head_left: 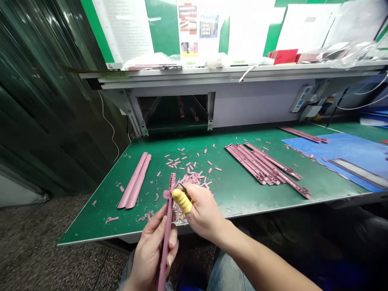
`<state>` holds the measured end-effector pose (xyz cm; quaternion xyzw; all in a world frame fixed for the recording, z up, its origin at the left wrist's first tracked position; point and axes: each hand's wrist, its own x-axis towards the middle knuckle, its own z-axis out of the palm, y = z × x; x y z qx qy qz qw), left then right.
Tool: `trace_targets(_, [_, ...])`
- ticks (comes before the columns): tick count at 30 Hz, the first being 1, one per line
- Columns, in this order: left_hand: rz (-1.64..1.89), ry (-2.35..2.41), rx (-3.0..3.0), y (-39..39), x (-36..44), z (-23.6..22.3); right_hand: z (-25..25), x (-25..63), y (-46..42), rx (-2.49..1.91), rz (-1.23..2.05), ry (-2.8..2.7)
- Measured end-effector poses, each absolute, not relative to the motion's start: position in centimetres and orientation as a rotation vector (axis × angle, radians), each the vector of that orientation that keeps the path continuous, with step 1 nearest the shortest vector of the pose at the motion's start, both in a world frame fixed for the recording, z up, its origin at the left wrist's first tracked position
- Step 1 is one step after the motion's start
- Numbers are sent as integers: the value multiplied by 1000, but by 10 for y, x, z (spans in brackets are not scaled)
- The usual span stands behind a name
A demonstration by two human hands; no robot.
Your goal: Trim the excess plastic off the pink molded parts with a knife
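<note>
**Pink strip [165,242] and slim tool [182,186], in hand at a green workbench [236,196]**

Left hand [148,250]: fingers and thumb pinching the strip, which rises tilted past the bench's near edge. Right hand [206,210]: closed around the tool, one digit in a yellow cover [182,201]; the tip lies at the strip's upper part, contact cannot be told. Left of the strip: curled shavings [147,216]; farther out, two smooth pink lengths [135,180], side by side. Just beyond the strip: small pink offcuts [193,178], heaped and scattered. Well right of the strip: ribbed pink bars [253,165], overlapping; farther right, a blue sheet [342,149] bearing a pale bar [360,171]. Far beyond the strip: a dark opening [172,111], two pink pieces [181,109] inside; far right of the strip, a power strip [301,99]. Above, beyond the strip: a metal shelf [212,73] with a red packet [285,56], and posted sheets [198,30], some with colour pictures. Writing: printed lines on the sheets, green characters at the shelf edge, too blurred to read.
</note>
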<state>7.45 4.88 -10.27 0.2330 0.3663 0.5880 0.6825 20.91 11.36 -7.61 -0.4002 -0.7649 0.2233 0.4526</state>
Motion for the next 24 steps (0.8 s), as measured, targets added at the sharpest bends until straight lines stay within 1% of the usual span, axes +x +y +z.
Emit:
trace_targets(11, [1303,879,636,41,75,-105,-77,210,99,-977,579,-1909])
trace_targets(16, [1308,937,616,38,75,-101,-79,212,97,-943,427,-1998])
trace_targets(21, [1301,967,600,38,72,-97,-77,216,98,-1088,221,-2050])
trace_targets(24, [1289,960,618,37,71,-97,-76,217,98,-1124,154,-2066])
